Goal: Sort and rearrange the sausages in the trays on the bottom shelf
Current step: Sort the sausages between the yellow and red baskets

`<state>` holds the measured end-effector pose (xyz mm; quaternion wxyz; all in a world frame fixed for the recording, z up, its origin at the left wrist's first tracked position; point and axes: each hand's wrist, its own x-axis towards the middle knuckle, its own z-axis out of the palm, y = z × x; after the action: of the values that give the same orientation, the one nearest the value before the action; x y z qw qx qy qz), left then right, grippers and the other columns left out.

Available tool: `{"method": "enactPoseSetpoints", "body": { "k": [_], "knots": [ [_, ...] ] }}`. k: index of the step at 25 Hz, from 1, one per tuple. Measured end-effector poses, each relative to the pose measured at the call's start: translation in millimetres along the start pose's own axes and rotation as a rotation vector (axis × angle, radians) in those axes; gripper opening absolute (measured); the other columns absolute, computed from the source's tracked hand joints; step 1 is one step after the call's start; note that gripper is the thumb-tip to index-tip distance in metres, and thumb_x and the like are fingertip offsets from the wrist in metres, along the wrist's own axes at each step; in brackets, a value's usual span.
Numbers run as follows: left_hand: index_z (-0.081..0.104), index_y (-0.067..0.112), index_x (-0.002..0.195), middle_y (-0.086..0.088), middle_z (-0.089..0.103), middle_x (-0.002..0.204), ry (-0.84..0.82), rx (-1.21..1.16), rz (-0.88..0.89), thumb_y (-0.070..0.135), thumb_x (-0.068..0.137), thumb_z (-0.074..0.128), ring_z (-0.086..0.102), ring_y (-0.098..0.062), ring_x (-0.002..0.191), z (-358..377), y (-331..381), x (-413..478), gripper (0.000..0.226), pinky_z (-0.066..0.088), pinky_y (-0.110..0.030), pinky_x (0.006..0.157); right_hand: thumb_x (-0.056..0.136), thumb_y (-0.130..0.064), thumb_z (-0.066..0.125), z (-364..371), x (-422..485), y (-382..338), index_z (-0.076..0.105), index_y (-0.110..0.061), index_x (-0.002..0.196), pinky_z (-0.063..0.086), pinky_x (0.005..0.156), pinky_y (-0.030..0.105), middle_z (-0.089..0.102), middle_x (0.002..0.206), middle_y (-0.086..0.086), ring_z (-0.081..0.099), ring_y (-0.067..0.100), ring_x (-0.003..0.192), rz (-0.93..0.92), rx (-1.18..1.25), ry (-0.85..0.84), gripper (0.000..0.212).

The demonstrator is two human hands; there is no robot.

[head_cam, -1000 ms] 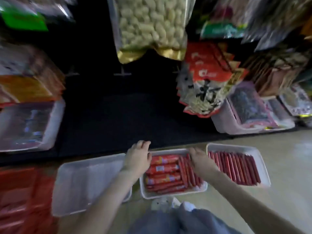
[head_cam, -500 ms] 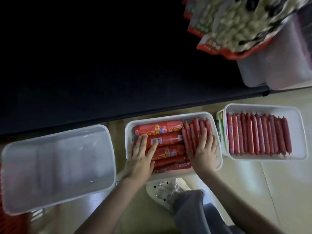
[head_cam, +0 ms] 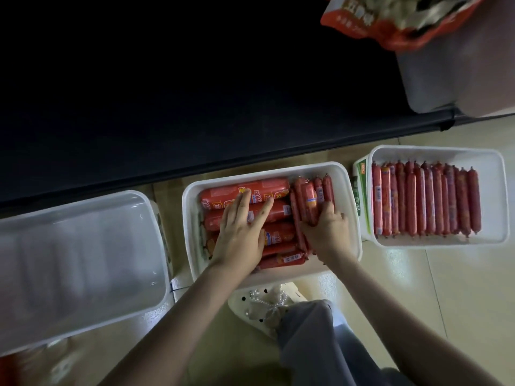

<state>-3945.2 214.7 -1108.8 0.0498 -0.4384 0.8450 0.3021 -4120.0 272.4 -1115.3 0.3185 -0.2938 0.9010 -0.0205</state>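
A single head-worn camera looks steeply down from close above the middle tray (head_cam: 289, 274), facing the dark shelf (head_cam: 195, 107) just beyond it, the wearer's shoe (head_cam: 262, 302) just nearer.

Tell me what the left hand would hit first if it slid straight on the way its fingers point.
The left hand lies flat on the thick sausages, fingertips over the farthest one. Sliding on, it would probably meet the middle tray's far wall first.
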Motion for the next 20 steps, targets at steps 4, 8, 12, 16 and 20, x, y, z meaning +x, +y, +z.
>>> {"method": "enactPoseSetpoints", "body": {
  "k": [4,8,12,16,20],
  "knots": [
    [0.02,0.038,0.15,-0.003,0.018,0.158,0.053,-0.329,-0.056,0.022,0.097,0.051,0.014,-0.018,0.145,-6,11,2,0.063,0.015,-0.028,0.114,0.082,-0.02,0.065,11,-13,-11,0.051,-0.007,0.117,0.043,0.086,0.03,0.061,0.108,0.01,0.055,0.028,0.104,-0.223,0.088,-0.062,0.039],
    [0.02,0.045,0.147,0.022,0.052,0.127,0.025,-1.017,-0.322,0.026,0.092,0.062,0.049,0.011,0.117,-24,18,0,0.071,0.043,-0.011,0.096,0.084,-0.016,0.067,-4,-30,-41,0.058,-0.015,0.097,0.042,0.067,0.015,0.064,0.083,-0.007,0.062,0.01,0.077,-0.27,0.479,-0.292,0.016],
    [0.044,0.041,0.136,0.014,0.059,0.129,-0.183,-1.353,-0.471,0.059,0.075,0.069,0.053,-0.005,0.121,-38,11,-2,0.068,0.041,-0.039,0.108,0.089,-0.01,0.062,-26,-43,-65,0.066,-0.008,0.106,0.055,0.082,0.028,0.072,0.097,0.007,0.069,0.019,0.094,-0.151,0.965,-0.595,0.018],
    [0.049,0.04,0.133,0.002,0.059,0.132,-0.296,-1.517,-0.496,0.034,0.074,0.068,0.055,-0.02,0.123,-77,13,-11,0.063,0.039,-0.053,0.106,0.085,-0.005,0.057,-54,-57,-74,0.064,-0.004,0.108,0.057,0.083,0.037,0.07,0.1,0.015,0.067,0.029,0.098,-0.092,1.137,-0.757,0.024],
    [0.043,0.042,0.137,0.002,0.057,0.132,-0.293,-1.537,-0.382,0.024,0.074,0.066,0.056,-0.019,0.121,-135,33,-37,0.07,0.044,-0.051,0.102,0.077,-0.009,0.059,-110,-88,-95,0.065,-0.004,0.104,0.058,0.072,0.037,0.071,0.095,0.016,0.07,0.03,0.089,-0.106,1.147,-0.833,0.028]
  ]
}}
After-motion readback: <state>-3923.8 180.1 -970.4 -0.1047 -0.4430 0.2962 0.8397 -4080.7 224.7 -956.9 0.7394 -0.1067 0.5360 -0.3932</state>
